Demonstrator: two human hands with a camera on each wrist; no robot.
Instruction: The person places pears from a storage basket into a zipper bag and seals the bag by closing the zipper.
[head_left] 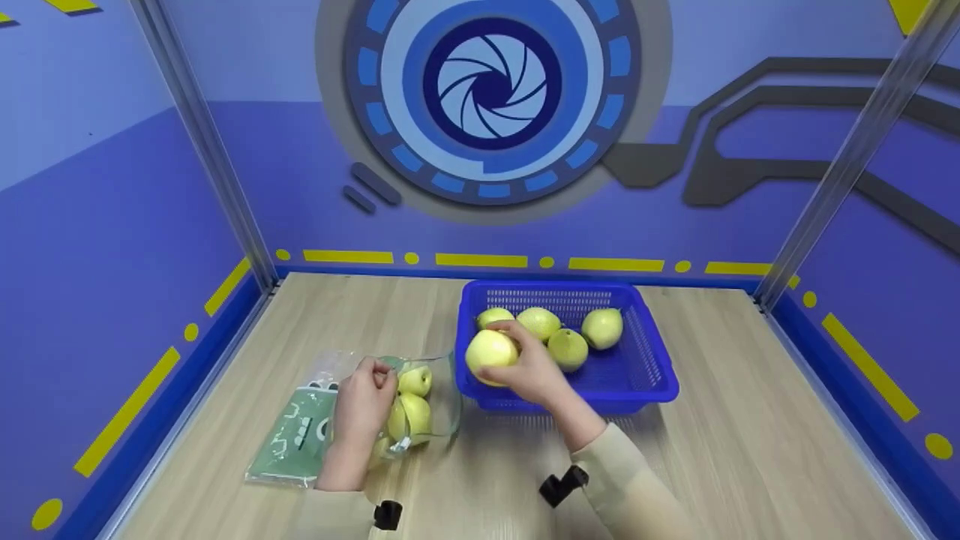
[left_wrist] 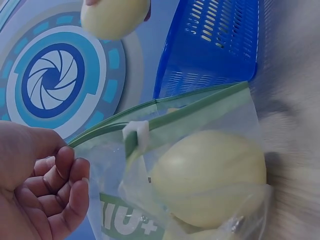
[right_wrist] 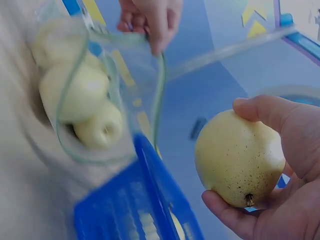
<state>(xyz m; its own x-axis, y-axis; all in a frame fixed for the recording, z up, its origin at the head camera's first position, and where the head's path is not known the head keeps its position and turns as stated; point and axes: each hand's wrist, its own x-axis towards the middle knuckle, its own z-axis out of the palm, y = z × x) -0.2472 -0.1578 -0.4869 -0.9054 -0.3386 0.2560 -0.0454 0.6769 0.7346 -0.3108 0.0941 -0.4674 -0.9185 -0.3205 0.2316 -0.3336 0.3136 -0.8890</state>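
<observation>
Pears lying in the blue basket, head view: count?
4: far-left pear, pear right of it, front-middle pear, rightmost pear. The right hand and held pear may hide more.

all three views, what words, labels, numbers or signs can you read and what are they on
"U+": white print on the green patch showing at the clear zip bag, left wrist view; whatever stands before the U is unclear.
Unreadable: dark marks on the flat green packet, head view, too small.
No lettering visible: the round emblem on the wall.
</observation>
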